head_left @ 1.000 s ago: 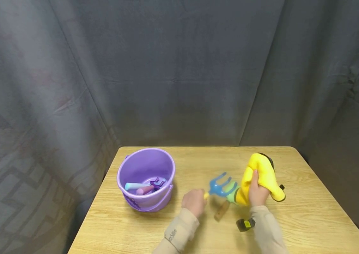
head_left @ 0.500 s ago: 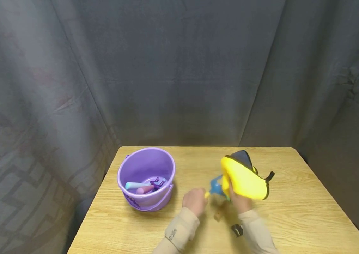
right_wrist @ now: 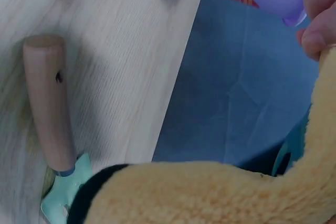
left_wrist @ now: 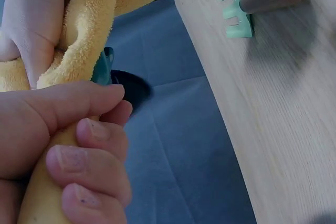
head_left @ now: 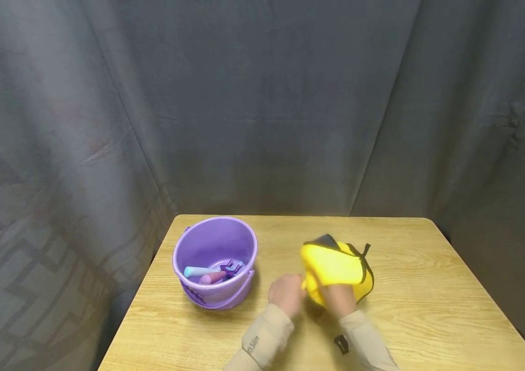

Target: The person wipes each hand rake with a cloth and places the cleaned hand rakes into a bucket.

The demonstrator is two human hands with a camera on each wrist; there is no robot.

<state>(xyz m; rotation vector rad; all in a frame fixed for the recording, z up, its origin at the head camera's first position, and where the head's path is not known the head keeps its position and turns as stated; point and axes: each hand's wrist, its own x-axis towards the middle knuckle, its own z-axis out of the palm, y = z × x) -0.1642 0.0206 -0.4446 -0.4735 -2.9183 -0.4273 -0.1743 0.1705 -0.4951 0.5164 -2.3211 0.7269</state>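
Observation:
My left hand (head_left: 285, 294) grips the yellow handle (left_wrist: 44, 195) of a small hand rake, its fingers curled round it. A yellow fluffy cloth (head_left: 332, 265) with dark edging is bunched in my right hand (head_left: 339, 300). The cloth wraps over the rake's blue head (left_wrist: 103, 67), so most of the tines are hidden. Both hands are close together above the table, the cloth touching the rake just past my left thumb. On the table below lies a green hand rake (left_wrist: 238, 14) with a wooden handle (right_wrist: 50, 106).
A purple bucket (head_left: 218, 298) stands on the wooden table (head_left: 429, 304), left of my hands. Inside it are a tool with a light blue handle (head_left: 197, 271) and a purple fork with a pink handle (head_left: 213, 277). Grey curtains (head_left: 262, 108) hang behind the table.
My right hand has moved left with the cloth, over the blue rake head, which was bare a second ago. My left hand has stayed in place, holding the rake.

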